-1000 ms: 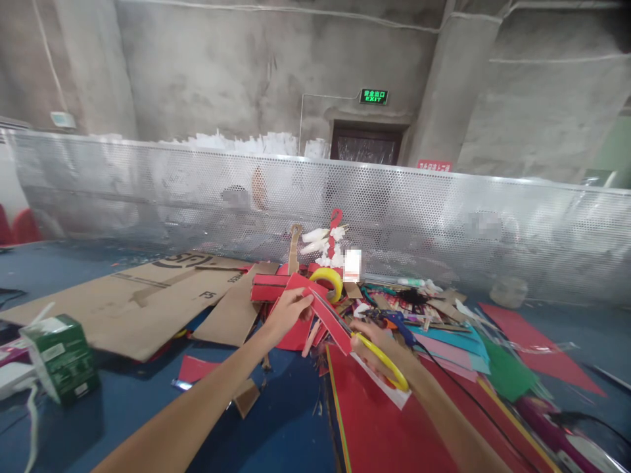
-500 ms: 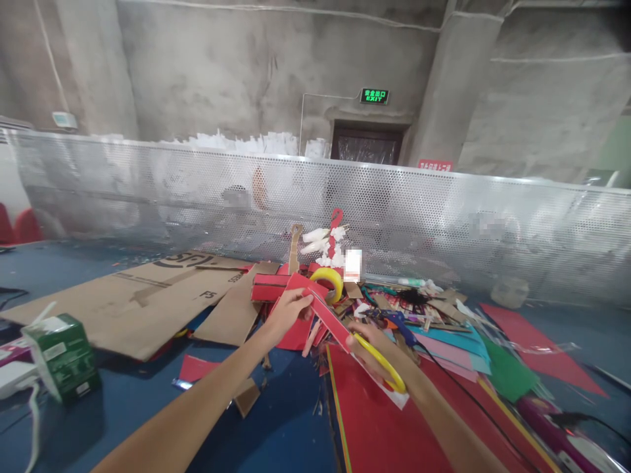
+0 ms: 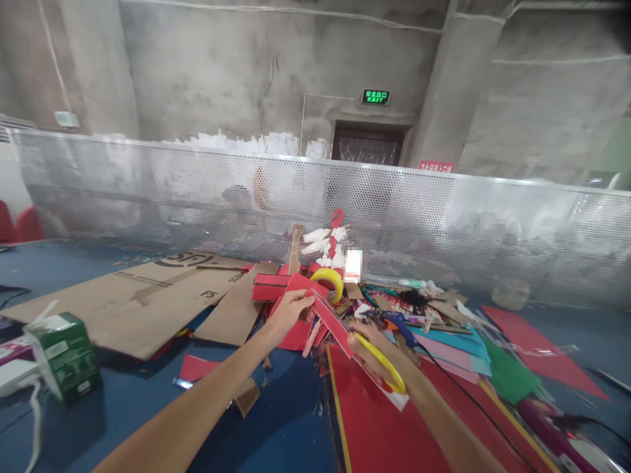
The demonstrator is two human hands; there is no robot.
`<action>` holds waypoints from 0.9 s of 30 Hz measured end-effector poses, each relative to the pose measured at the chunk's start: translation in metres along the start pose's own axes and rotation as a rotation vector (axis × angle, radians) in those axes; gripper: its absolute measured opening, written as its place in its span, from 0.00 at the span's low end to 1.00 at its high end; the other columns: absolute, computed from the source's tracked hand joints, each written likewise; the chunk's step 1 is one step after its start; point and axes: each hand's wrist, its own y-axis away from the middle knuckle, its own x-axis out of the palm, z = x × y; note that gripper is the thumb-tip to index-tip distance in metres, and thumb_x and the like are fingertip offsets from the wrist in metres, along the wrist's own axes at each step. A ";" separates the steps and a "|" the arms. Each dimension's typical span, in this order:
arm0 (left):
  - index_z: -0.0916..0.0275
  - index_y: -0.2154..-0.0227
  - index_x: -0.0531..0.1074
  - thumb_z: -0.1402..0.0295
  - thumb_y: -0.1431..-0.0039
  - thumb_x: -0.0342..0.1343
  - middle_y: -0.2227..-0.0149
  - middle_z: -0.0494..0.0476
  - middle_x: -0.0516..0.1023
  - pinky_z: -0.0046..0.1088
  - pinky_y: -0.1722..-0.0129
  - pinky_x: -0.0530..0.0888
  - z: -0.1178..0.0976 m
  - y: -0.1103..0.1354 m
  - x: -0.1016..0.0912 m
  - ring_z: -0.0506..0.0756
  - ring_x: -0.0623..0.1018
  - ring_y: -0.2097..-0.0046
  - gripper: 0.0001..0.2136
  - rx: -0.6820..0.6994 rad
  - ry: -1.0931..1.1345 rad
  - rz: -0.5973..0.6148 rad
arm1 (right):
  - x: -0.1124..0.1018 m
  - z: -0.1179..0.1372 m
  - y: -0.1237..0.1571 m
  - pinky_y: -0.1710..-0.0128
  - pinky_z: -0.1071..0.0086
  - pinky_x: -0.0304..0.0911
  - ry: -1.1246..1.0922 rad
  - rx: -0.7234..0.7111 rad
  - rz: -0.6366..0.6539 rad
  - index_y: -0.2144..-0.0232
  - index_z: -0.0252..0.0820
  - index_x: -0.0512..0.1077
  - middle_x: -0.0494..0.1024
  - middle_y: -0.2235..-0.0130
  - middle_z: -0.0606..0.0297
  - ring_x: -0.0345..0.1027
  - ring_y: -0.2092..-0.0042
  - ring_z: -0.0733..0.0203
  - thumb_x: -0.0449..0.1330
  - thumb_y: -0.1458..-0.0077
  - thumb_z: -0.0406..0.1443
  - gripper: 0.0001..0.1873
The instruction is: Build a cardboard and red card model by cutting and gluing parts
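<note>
My left hand (image 3: 288,314) is closed on a red strip of card (image 3: 329,318), pinching its upper end above the blue table. My right hand (image 3: 372,351) grips yellow-handled scissors (image 3: 382,363), their blades running up along the lower end of the strip. Just behind the strip lie a yellow tape roll (image 3: 328,280) and a red cardboard box shape (image 3: 271,287).
Flat brown cardboard (image 3: 142,299) covers the table to the left. A green tissue box (image 3: 63,356) stands at the near left. Red sheets (image 3: 374,420), coloured paper (image 3: 458,345), scraps and a cable lie at the right. A perforated metal screen (image 3: 444,223) borders the table's far side.
My right hand with the scissors has crept slightly up the strip toward my left hand. The left hand holds almost still.
</note>
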 end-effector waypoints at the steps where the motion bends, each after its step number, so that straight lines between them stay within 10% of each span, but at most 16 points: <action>1: 0.63 0.80 0.69 0.55 0.49 0.59 0.82 0.50 0.71 0.26 0.74 0.65 0.000 0.000 0.000 0.49 0.68 0.79 0.16 -0.002 -0.001 -0.005 | 0.000 0.001 0.000 0.75 0.72 0.56 0.018 -0.015 -0.015 0.67 0.42 0.66 0.64 0.77 0.70 0.61 0.75 0.65 0.54 0.41 0.54 0.22; 27: 0.61 0.80 0.67 0.55 0.44 0.56 0.82 0.49 0.71 0.26 0.74 0.64 0.004 0.000 0.001 0.49 0.68 0.78 0.17 0.045 -0.075 -0.015 | 0.013 0.006 0.002 0.85 0.76 0.49 -0.090 0.094 -0.026 0.68 0.43 0.63 0.63 0.79 0.73 0.54 0.84 0.71 0.51 0.42 0.62 0.28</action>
